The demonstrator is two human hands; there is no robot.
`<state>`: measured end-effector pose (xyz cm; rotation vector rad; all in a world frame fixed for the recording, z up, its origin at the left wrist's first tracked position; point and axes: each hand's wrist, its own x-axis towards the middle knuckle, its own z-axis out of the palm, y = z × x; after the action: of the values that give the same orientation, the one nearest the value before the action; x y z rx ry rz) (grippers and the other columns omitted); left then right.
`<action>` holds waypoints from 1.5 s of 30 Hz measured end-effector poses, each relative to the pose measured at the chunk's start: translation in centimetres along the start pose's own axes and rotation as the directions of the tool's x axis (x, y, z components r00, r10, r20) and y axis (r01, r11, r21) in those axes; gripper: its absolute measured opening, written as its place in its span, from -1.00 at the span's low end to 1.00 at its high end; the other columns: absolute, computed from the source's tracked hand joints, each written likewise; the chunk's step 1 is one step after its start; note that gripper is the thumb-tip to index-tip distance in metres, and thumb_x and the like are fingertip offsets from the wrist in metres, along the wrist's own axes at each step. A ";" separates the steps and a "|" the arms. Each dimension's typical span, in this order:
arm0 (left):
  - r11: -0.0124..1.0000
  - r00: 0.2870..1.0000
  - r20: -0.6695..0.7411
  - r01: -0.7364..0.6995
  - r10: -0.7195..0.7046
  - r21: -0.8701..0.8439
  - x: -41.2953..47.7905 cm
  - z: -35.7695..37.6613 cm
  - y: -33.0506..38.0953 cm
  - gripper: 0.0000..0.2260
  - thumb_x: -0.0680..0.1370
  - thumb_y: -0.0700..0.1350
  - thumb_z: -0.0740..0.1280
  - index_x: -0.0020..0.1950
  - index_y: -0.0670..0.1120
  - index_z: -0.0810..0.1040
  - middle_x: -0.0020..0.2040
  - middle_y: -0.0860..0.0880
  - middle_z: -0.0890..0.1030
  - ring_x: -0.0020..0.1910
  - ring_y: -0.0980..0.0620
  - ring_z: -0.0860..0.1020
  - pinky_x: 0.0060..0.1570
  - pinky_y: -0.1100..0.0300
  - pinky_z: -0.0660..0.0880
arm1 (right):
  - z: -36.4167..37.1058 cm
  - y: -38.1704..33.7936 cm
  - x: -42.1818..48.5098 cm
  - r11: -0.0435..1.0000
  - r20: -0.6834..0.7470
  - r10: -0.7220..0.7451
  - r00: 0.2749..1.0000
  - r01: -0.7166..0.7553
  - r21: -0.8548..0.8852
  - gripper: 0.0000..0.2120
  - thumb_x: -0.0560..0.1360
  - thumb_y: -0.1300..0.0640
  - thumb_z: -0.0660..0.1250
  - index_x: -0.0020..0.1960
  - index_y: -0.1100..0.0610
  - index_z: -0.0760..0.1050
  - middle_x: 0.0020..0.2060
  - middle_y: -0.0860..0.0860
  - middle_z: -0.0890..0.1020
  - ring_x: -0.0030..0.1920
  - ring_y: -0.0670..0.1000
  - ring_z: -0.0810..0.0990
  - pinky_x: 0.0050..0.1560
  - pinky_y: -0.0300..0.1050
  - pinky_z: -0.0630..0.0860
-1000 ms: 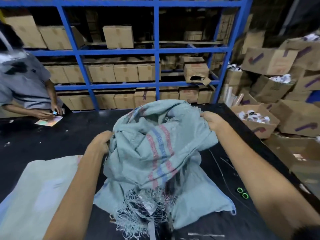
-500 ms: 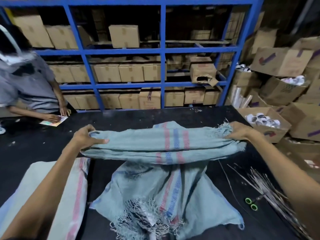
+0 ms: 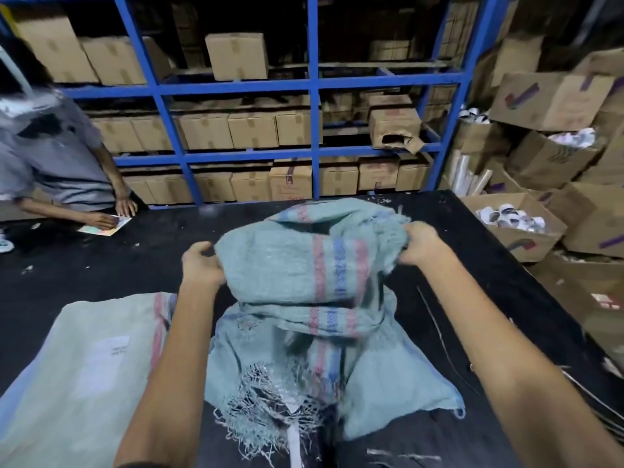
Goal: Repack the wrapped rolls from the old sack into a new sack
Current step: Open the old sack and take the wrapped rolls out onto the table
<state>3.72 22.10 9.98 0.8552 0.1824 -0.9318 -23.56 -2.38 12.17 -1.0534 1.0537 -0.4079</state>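
The left grip [image 3: 202, 265] is clenched on the left edge of the old sack [image 3: 287, 265], and the right grip [image 3: 422, 244] grasps its bunched, frayed right edge. Between the 2 grips the teal cloth, striped red and blue, is lifted in thick folds. Below them the rest drapes onto the black tabletop [image 3: 101, 275] and ends in a torn fringe [image 3: 266, 410] nearest the person. Left of the left grip and closer in, the new sack [image 3: 84, 383] lies flat. Beyond both grips stands a blue shelf [image 3: 317, 86] holding cardboard boxes [image 3: 236, 55].
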 end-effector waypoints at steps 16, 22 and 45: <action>-0.556 0.848 0.121 0.224 0.516 0.801 2.8 -7.3 3.2 -0.69 0.43 -0.12 0.45 0.15 -0.08 0.54 0.18 -0.21 0.49 0.24 -0.26 0.44 0.11 -0.08 0.50 | -6.8 1.4 1.8 0.317 -0.259 -0.534 0.805 -0.094 -0.944 -0.61 0.40 0.06 0.49 0.20 0.07 0.58 0.16 0.21 0.59 0.19 0.25 0.56 0.12 0.08 0.53; 0.754 0.989 -0.148 0.101 -0.006 0.649 1.6 -2.0 -1.1 -0.84 0.51 -0.44 0.16 -0.07 -0.35 0.54 -0.22 -0.23 0.62 -0.31 -0.18 0.62 -0.48 0.08 0.59 | -0.3 2.1 2.4 0.930 -0.303 -0.124 0.945 0.004 -0.368 -0.66 0.54 0.12 0.37 0.20 0.35 0.54 -0.06 0.21 0.66 -0.21 0.20 0.70 -0.09 0.12 0.65; 0.331 0.957 -0.162 0.075 0.242 0.941 1.7 -3.8 -1.2 -0.79 0.63 -0.16 0.31 0.06 -0.33 0.56 0.02 -0.30 0.62 -0.05 -0.22 0.59 0.04 -0.05 0.51 | 0.2 3.8 0.9 0.810 -0.477 -0.358 0.802 0.013 -0.586 -0.62 0.53 -0.05 0.41 0.14 0.25 0.59 0.03 0.21 0.64 0.09 0.27 0.63 0.03 0.07 0.57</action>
<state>4.60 23.41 5.91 2.1181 -0.2303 -0.7552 -23.67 -1.15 8.50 -1.6386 1.6786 -0.6305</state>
